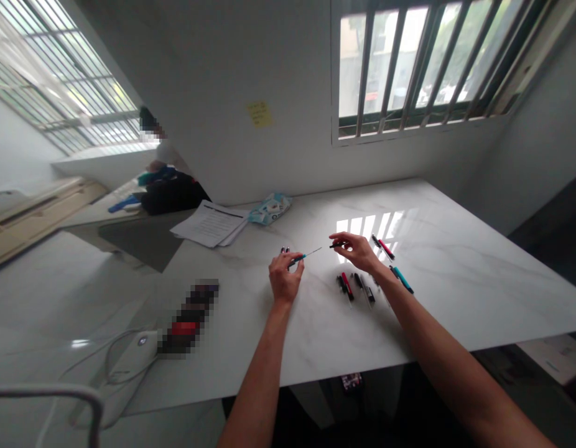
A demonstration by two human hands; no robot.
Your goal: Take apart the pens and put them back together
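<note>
Slippage worries me most: the left hand (pixel 285 280) pinches a thin blue-ended pen piece (pixel 303 256) above the table (pixel 325 336), the right hand (pixel 359 251) pinches a dark pen part (pixel 336 244) just apart from its tip, and a loose grip could drop either. A low right forearm (pixel 423 311) might scatter nearby parts. I count one piece per hand, two red barrels (pixel 347 285), one teal barrel (pixel 403 280), one packet (pixel 270 209).

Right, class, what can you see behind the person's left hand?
Just beyond the left hand, two small dark ends show; the hand covers the rest, so what they are is unclear.
</note>
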